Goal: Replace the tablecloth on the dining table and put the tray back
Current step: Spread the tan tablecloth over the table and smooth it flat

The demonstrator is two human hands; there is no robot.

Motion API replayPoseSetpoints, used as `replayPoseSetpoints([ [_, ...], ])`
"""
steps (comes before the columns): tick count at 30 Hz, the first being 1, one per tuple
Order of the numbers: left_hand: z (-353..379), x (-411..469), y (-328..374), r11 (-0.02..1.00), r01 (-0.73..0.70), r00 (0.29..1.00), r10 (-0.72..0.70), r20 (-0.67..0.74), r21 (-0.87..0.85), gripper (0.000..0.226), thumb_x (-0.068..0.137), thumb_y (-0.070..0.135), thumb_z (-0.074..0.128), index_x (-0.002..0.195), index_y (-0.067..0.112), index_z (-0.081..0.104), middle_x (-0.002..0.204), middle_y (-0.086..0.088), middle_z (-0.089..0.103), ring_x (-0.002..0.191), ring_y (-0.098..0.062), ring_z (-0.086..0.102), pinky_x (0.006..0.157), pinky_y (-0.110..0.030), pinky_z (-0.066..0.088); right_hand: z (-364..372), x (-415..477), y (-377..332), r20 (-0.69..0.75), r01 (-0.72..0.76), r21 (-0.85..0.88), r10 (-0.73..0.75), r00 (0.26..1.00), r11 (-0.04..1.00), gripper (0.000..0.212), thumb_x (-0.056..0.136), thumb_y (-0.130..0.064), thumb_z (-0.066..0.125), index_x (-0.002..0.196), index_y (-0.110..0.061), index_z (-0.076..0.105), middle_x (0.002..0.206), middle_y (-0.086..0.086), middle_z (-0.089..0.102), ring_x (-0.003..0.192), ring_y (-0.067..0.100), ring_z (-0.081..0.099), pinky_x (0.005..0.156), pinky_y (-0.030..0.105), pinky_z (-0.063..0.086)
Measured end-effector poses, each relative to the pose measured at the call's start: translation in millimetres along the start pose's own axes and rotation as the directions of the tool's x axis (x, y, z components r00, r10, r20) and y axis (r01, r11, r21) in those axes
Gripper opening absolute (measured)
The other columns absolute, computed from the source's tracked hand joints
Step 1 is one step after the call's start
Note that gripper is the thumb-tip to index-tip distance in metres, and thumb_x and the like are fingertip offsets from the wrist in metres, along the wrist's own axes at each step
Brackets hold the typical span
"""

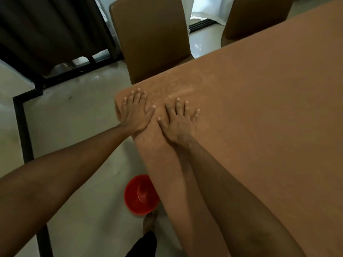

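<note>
A brown tablecloth (259,108) covers the dining table and fills the right half of the view. Its near left corner lies under my hands. My left hand (137,112) presses flat on that corner, fingers spread, right at the table's edge. My right hand (178,121) lies flat beside it, a little further in, fingers straight and spread on the cloth. The two thumbs nearly touch. No tray is in view.
Two brown chairs stand at the table's far side, one (150,38) just beyond my hands and one (256,17) at the top right. A red bowl (141,194) sits on the pale floor by my foot (150,221). A dark curtain (48,28) hangs at the left.
</note>
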State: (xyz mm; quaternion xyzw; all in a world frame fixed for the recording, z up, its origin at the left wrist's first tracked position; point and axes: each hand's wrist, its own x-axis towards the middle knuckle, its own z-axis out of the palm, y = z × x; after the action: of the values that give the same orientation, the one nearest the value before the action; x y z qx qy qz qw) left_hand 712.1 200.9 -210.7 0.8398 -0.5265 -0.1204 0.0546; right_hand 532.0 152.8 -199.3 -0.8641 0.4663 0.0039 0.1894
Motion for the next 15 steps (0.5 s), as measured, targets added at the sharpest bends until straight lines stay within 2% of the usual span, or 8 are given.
replayPoseSetpoints([
  [8,-13.1,33.8,-30.6,1.000,0.023,1.000,-0.023,-0.006,0.010,0.081,0.099,0.066,0.011,0.160,0.014,-0.001,0.168,-0.007,-0.002,0.155,-0.022,-0.003,0.124,-0.043,-0.003,8.0,41.8,-40.3,0.003,-0.039,-0.027,0.039,0.999,0.999,0.073,0.096,-0.075,0.008,0.161,-0.041,0.002,0.171,0.004,-0.009,0.155,0.034,-0.016,0.115,0.069,-0.014],
  [15,-15.6,47.9,-43.6,1.000,0.022,1.000,-0.023,0.014,0.008,0.082,0.098,0.066,0.010,0.160,0.014,-0.003,0.168,-0.009,-0.004,0.155,-0.024,-0.005,0.124,-0.043,-0.006,11.3,54.1,-51.5,-0.019,-0.062,-0.062,0.061,0.998,0.996,0.076,0.095,-0.078,0.005,0.161,-0.041,-0.001,0.171,0.002,-0.010,0.155,0.034,-0.016,0.116,0.067,-0.017],
])
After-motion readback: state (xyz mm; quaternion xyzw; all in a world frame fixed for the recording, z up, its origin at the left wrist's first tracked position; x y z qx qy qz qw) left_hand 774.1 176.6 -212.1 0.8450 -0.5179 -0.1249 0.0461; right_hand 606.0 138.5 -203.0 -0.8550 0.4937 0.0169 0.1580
